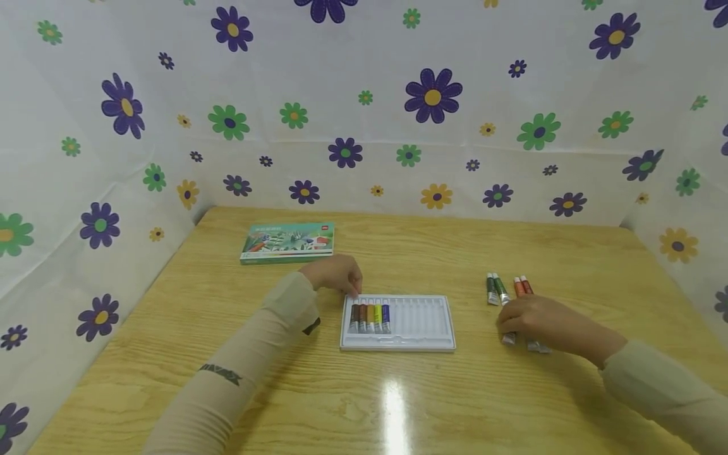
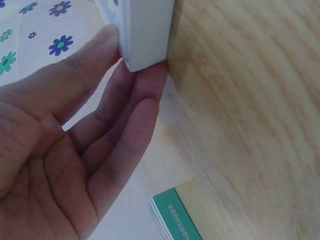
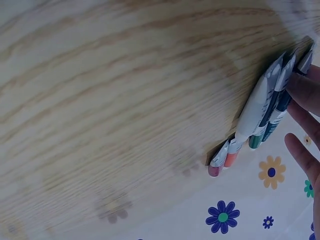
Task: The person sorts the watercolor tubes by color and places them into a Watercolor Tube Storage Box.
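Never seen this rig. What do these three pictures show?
No robot here: just a person's bare left hand and right hand. The widest picture comes from a head camera looking forward and down; the others come from a camera on each wrist.

On the wooden table are a green illustrated box, a white slotted tray with five paint tubes in its left part, and, to the right, loose paint tubes.

The left hand pinches the tray's edge near its far left corner. The right hand is at the loose tubes, fingers against a dark one; whether it grips that isn't clear.
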Motion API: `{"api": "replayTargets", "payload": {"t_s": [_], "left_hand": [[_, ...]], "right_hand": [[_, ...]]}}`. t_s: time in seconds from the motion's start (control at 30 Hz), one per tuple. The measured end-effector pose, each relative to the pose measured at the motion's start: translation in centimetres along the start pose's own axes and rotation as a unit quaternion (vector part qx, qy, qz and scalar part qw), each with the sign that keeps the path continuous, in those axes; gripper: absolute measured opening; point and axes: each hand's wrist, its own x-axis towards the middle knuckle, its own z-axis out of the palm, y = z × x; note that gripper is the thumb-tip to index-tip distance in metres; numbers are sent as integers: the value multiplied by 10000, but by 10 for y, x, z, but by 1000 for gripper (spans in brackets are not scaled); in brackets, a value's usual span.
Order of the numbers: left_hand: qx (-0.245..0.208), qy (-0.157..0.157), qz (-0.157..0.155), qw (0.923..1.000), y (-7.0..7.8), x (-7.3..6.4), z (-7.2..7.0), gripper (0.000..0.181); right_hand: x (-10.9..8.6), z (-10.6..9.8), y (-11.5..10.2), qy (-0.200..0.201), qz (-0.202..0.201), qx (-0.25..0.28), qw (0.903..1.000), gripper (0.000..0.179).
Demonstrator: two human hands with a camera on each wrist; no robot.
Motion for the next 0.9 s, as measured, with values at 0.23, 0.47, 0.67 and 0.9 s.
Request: {"api": "replayTargets", "payload": {"t_s": [0.23,0.47,0.67,0.9], "left_hand": [[-125,26,-24,9999,-2,2,1,4],[-73,75,-122,9999,1,1,1,4],[-97,62,-189,9998,2,2,-1,5],[-285,-56,-436,9986,2,5,0,4]], "right_hand": [[2,-1,0,-272,188,16,9995,29],[2,0,-1,-437,317,-79,9985,29],[4,-3,-1,-523,385,-153,9978,29],[3,0,-1,-500,429,77,9978,27]]}}
